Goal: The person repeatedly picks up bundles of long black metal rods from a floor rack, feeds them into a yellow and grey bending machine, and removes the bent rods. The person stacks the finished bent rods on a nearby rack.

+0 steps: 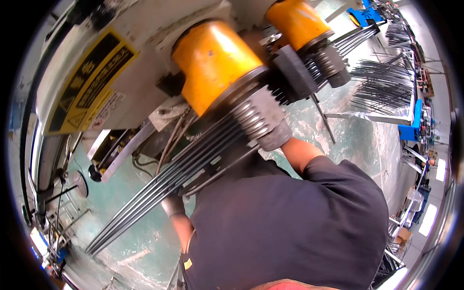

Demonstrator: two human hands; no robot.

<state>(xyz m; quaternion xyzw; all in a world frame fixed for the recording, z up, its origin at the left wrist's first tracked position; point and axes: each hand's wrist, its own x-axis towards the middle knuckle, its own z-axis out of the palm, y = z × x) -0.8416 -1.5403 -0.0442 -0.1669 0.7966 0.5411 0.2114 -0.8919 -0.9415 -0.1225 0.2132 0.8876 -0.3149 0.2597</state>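
Observation:
A bundle of several long dark metal rods (159,181) slants from the machine down to the lower left, with its far ends fanned slightly apart. My left hand (173,205), in a pale glove, is up against the underside of the bundle; the rods hide its fingers. My right forearm (302,152) reaches up behind a ridged metal roller (261,116), which hides the right hand. That roller sits below an orange cylindrical housing (217,63). A second orange housing (298,23) with its own ridged roller (331,63) stands to the right.
A machine body with a yellow and black warning label (92,79) fills the upper left. At the right, a rack (369,116) holds many dark thin rods (382,84), beside a blue bin (411,126). A round disc on a stand (79,184) is at the left.

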